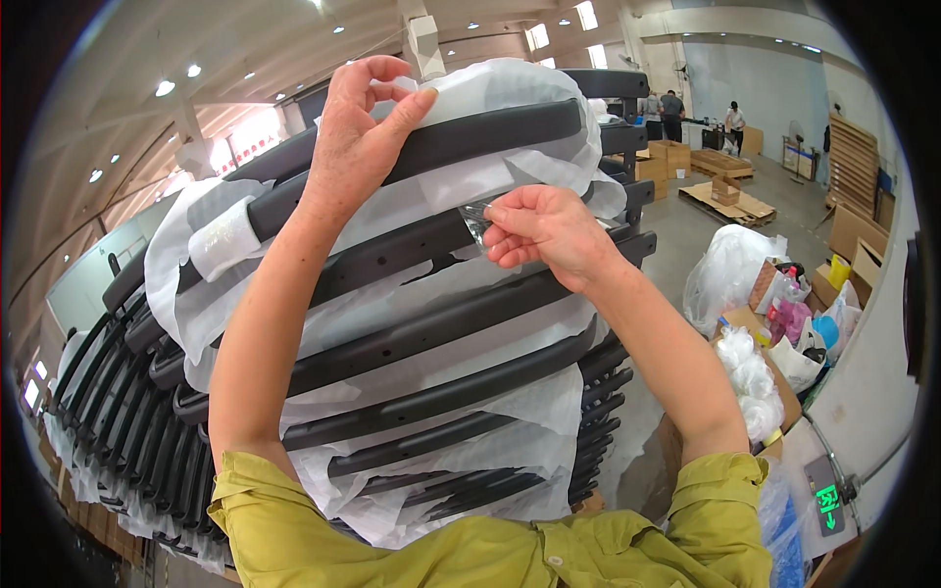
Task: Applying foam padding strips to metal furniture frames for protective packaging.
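A tall stack of curved black bars (461, 323) fills the middle of the view, with white wrapping sheets (470, 186) between the layers. My left hand (363, 127) reaches up to the top of the stack and pinches the upper edge of the white sheet. My right hand (544, 235) is lower and to the right, fingers closed on a small clear shiny bag or strip (475, 218) held against a bar. Both forearms come up from yellow-green sleeves (294, 529).
To the right stand open cardboard boxes (774, 382) with clear plastic bags (730, 274) and coloured packets. Further back are flat cardboard on pallets (730, 201) and several people (671, 113) at a table. A white wall with a green sign (826, 505) is at lower right.
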Tool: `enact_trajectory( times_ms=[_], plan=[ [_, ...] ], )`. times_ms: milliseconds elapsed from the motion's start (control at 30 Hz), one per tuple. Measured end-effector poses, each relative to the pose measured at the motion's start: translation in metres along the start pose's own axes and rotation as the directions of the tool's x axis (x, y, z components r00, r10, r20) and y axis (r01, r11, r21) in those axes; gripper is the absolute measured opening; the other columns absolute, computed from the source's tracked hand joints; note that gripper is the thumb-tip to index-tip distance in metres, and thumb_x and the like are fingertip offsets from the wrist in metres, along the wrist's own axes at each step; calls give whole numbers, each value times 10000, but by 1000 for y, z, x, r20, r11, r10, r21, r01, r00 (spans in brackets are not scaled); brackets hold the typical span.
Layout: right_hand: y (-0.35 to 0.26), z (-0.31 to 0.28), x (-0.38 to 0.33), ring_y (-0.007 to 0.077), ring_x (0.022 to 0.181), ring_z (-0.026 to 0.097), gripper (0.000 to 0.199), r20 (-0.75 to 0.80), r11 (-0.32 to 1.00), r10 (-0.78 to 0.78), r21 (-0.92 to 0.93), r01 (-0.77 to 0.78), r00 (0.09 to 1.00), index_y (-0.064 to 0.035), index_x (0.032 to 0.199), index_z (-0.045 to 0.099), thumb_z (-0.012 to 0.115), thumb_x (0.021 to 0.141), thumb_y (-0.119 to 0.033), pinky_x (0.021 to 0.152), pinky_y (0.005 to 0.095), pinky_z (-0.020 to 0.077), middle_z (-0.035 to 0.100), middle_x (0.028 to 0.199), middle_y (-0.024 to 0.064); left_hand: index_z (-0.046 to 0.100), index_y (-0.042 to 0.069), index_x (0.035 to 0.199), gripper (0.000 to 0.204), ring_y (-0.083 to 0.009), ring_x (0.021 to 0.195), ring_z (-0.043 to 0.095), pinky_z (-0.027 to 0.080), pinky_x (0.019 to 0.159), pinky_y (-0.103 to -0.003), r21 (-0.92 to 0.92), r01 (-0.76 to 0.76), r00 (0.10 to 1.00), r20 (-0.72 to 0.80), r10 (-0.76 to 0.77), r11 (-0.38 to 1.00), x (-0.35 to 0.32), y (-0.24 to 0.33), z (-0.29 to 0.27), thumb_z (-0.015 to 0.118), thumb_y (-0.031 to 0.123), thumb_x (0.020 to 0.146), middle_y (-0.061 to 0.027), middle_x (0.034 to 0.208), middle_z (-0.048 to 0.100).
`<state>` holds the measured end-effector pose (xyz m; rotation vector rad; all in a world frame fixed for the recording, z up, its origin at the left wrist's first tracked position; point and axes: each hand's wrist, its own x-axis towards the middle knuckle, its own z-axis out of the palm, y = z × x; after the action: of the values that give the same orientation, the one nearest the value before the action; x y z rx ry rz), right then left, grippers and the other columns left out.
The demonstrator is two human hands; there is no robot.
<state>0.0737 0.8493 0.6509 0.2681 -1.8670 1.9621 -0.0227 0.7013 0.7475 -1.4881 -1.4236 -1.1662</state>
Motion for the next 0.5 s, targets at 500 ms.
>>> enact_trajectory(
  times_ms=[500],
  plan=[
    [-3, -1, -3, 113, 573, 573, 195, 9, 1000, -21, 0, 21, 1000, 11, 888, 532, 557, 815, -168, 528, 206, 483, 585, 707, 71, 572, 32, 981, 201, -91, 753, 488, 397, 723, -211, 204, 2, 872, 479, -102, 979, 17, 4, -7, 549, 92, 791, -16, 833, 550]
  ],
)
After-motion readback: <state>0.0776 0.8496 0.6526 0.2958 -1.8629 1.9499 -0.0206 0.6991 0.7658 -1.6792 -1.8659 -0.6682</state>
